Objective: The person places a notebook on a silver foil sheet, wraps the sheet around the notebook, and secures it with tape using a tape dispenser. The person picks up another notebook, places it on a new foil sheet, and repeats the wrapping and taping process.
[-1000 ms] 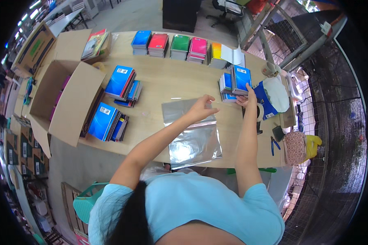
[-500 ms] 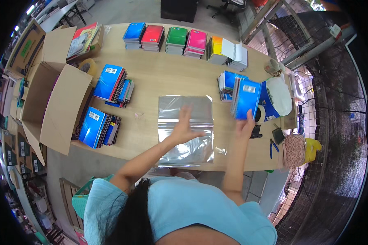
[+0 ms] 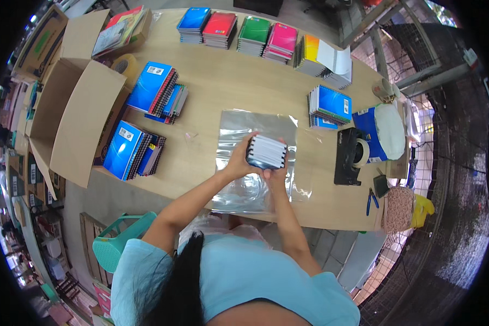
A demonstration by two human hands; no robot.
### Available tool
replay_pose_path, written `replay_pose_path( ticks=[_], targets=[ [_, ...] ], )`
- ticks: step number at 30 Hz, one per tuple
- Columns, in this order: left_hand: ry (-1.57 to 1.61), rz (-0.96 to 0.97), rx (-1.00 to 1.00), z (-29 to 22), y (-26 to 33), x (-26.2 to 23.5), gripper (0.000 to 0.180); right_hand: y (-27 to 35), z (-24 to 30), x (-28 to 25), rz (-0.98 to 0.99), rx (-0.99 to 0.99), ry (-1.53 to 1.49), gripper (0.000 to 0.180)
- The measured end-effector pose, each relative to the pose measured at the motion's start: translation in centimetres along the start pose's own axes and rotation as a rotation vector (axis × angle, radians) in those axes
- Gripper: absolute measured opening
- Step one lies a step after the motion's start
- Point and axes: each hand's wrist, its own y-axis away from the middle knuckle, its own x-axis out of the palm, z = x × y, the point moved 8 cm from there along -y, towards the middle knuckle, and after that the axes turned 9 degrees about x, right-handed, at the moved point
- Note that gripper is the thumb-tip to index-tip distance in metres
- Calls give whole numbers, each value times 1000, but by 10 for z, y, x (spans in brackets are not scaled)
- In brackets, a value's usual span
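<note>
A small stack of spiral notebooks [image 3: 267, 151] is held up on edge, with white page edges and dark spiral bindings facing up. My left hand [image 3: 241, 159] is closed round its left side. My right hand [image 3: 277, 174] grips it from the near side, lower right. Below my hands, clear plastic bags [image 3: 236, 194] lie flat on the table and shine with reflections. To the right stands a pile of blue notebooks [image 3: 332, 103]. Two more blue notebook piles sit at left, a farther one [image 3: 151, 84] and a nearer one [image 3: 124, 148].
Notebook stacks in blue [image 3: 194, 19], red [image 3: 219, 27], green [image 3: 253, 32], pink [image 3: 280, 39] and yellow [image 3: 311, 50] line the far edge. An open carton [image 3: 87, 130] stands left. At right are a black tape dispenser [image 3: 345, 163], blue-handled pliers [image 3: 371, 201] and a blue-and-white tub [image 3: 388, 133].
My right hand has brought the notebooks from the right to above the plastic bags and tilted them on edge. My left hand has closed on them too. The whole view has shifted.
</note>
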Motion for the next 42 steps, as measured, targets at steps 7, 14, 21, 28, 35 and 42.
replay_pose_path(
  ticks=[7, 14, 21, 28, 35, 42],
  targets=[
    [-64, -58, -101, 13, 19, 2, 99, 14, -18, -17, -147, -189, 283, 99],
    [-600, 118, -34, -15, 60, -64, 131, -13, 71, 16, 207, 132, 802, 78],
    [-875, 466, -33, 2, 49, -87, 142, -53, 43, 76, 480, 198, 1474, 70],
    [-868, 466, 8, 6, 51, -89, 138, -56, 30, 91, 563, 232, 1582, 74],
    [-912, 499, 6, 10, 52, -87, 137, -53, 34, 108, 552, 29, 1800, 81],
    [-736, 143, 172, -38, 75, -96, 104, -14, 92, 102, 290, -742, 1622, 58]
  ],
)
